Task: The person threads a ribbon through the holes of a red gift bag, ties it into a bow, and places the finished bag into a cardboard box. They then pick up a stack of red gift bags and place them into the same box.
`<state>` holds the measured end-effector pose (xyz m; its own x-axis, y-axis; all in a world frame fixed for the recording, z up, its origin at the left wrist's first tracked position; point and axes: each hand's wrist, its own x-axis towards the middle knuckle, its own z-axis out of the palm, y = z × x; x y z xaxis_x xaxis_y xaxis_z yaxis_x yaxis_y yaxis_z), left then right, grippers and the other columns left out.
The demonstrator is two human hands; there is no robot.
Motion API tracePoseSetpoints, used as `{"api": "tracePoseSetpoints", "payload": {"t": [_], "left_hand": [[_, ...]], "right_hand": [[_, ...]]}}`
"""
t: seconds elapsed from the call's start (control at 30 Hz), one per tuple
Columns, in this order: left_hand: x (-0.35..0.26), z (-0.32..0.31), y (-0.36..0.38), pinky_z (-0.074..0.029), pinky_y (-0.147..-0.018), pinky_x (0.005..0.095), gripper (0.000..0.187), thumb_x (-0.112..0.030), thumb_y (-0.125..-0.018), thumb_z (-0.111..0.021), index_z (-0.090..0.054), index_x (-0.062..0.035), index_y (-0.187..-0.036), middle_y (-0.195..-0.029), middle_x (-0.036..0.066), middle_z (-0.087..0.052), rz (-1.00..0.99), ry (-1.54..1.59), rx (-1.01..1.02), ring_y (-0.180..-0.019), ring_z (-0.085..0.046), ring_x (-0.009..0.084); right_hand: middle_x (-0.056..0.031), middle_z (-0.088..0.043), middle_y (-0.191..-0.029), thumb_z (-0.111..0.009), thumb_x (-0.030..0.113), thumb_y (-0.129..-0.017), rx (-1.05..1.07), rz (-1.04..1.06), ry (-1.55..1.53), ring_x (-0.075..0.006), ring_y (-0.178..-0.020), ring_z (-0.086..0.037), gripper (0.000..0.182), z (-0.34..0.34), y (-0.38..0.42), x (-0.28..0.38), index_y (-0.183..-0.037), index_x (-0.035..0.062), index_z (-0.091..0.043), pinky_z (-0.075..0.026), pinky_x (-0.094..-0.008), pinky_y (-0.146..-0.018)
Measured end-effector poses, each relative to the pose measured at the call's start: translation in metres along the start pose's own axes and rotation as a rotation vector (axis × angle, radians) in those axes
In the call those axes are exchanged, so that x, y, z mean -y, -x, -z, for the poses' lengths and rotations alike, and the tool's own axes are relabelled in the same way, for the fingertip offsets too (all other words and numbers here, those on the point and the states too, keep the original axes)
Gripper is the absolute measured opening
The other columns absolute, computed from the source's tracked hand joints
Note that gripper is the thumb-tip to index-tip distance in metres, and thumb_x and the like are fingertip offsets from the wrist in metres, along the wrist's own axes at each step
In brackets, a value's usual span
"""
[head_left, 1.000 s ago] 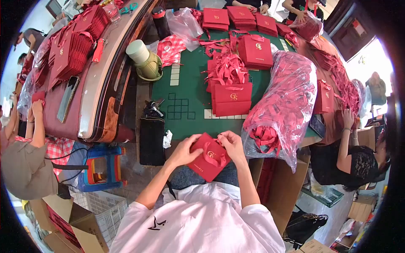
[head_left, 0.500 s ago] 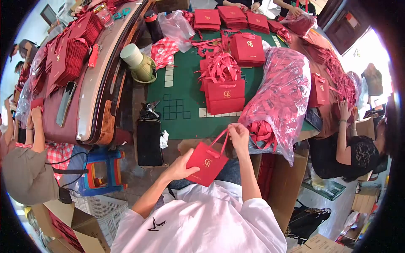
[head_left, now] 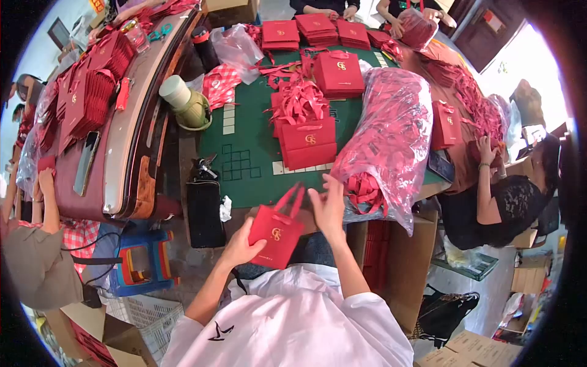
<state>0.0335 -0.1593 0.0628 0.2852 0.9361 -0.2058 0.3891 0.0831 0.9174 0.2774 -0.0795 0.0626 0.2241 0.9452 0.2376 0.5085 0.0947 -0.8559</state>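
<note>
A small red paper gift bag (head_left: 278, 235) with gold lettering is gripped at its left edge by my left hand (head_left: 239, 246), thumb across the front. Its red ribbon handle (head_left: 288, 200) stands up in a loop. To the right of the handle, my right hand (head_left: 329, 208) is open with fingers spread, holding nothing. Just beyond it lies a clear plastic sack (head_left: 391, 134) stuffed with red ribbons. Ahead on the green table, another red gift bag (head_left: 309, 147) lies in front of a heap of loose red ribbons (head_left: 299, 103).
Stacks of red bags (head_left: 338, 73) stand farther back on the green table (head_left: 244, 189). A black pouch (head_left: 205, 214), a lidded cup (head_left: 183, 101) and a dark bottle (head_left: 205, 49) line its left side. Co-workers sit around; one at right (head_left: 513, 196) handles red items. An open carton (head_left: 409, 263) stands beside my right leg.
My right hand has let go of the ribbon handle and its fingers have spread. My left hand still holds the bag. The whole view has shifted slightly.
</note>
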Motion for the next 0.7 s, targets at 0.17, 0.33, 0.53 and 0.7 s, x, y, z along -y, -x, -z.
{"api": "tracePoseSetpoints", "payload": {"t": [0.17, 0.33, 0.53, 0.7], "left_hand": [[-0.020, 0.000, -0.008, -0.050, -0.091, 0.0385, 0.054, -0.009, -0.081, -0.069, -0.045, -0.0028, -0.129, -0.112, 0.019, -0.064, -0.110, 0.090, 0.010, -0.107, -0.065, 0.0319], [-0.065, 0.002, -0.010, -0.049, -0.092, 0.0340, 0.064, -0.012, -0.075, -0.077, -0.044, -0.0029, -0.129, -0.108, 0.012, -0.059, -0.172, 0.028, 0.002, -0.104, -0.062, 0.0220], [-0.076, -0.033, -0.023, -0.051, -0.077, 0.0433, 0.058, -0.017, -0.069, -0.077, -0.048, -0.0042, -0.118, -0.097, 0.018, -0.055, -0.213, -0.489, -0.220, -0.087, -0.060, 0.0370], [-0.049, -0.070, -0.035, -0.050, -0.081, 0.0498, 0.060, -0.023, -0.071, -0.078, -0.047, -0.0027, -0.119, -0.105, 0.022, -0.051, -0.165, -0.637, -0.232, -0.099, -0.055, 0.0422]], "right_hand": [[-0.0155, -0.059, -0.099, -0.072, 0.026, -0.089, 0.411, -0.076, -0.290, -0.0251, -0.076, -0.065, 0.039, -0.014, 0.033, 0.031, -0.118, 0.0026, -0.060, -0.054, -0.0360, -0.069], [-0.0124, -0.057, -0.105, -0.068, 0.023, -0.092, 0.380, -0.072, -0.420, -0.0208, -0.091, -0.062, 0.035, -0.026, 0.036, 0.038, -0.119, 0.0022, -0.059, -0.053, -0.0309, -0.076], [-0.0151, -0.058, -0.106, -0.060, 0.011, -0.095, 0.231, -0.018, -0.337, -0.0264, -0.089, -0.062, 0.020, -0.011, 0.028, 0.019, -0.113, 0.0016, -0.059, -0.051, -0.0345, -0.075], [-0.0205, -0.053, -0.101, -0.055, -0.001, -0.089, -0.110, 0.092, 0.239, -0.0412, -0.092, -0.057, 0.022, 0.032, 0.009, -0.023, -0.110, 0.0018, -0.057, -0.048, -0.0476, -0.078]]}}
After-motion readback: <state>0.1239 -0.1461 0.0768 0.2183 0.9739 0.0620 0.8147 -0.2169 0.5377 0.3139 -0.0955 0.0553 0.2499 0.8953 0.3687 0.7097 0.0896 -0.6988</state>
